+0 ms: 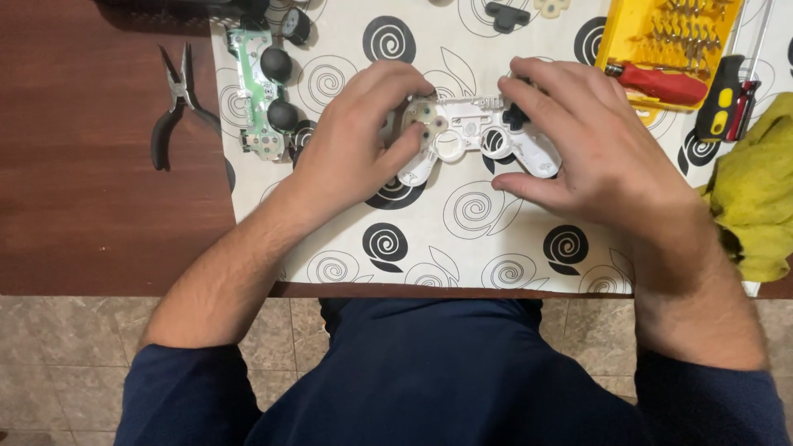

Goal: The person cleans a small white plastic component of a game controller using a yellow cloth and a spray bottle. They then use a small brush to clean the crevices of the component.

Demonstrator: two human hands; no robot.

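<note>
Dark blue sleeves and a dark blue lap fill the bottom of the view, and from them both forearms reach up onto the counter (83,206). Between them lies the white controller shell (472,136), inner side up, on a cream cloth printed with black spirals (462,239). Its left hand (363,140) rests curled over the shell's left grip, fingers together and fingertips pressing a round grey membrane pad (426,120) into its seat, probably to keep it flat. Its right hand (591,140) clamps the right grip, thumb underneath and fingers bent over a small black part (515,114) at the top edge (likely steadying the shell against the push from the other side).

Left of the shell, a green circuit board (258,91) with two black thumbsticks lies on the cloth's edge, set aside within reach. Further left, black-handled pliers (175,103) rest on bare dark wood. At upper right stands a yellow tray of screwdriver bits (636,33), a red-handled driver (657,83) laid across its corner, a black and yellow driver (720,103) beside it, and a crumpled yellow-green cloth (756,202) at the right edge.
</note>
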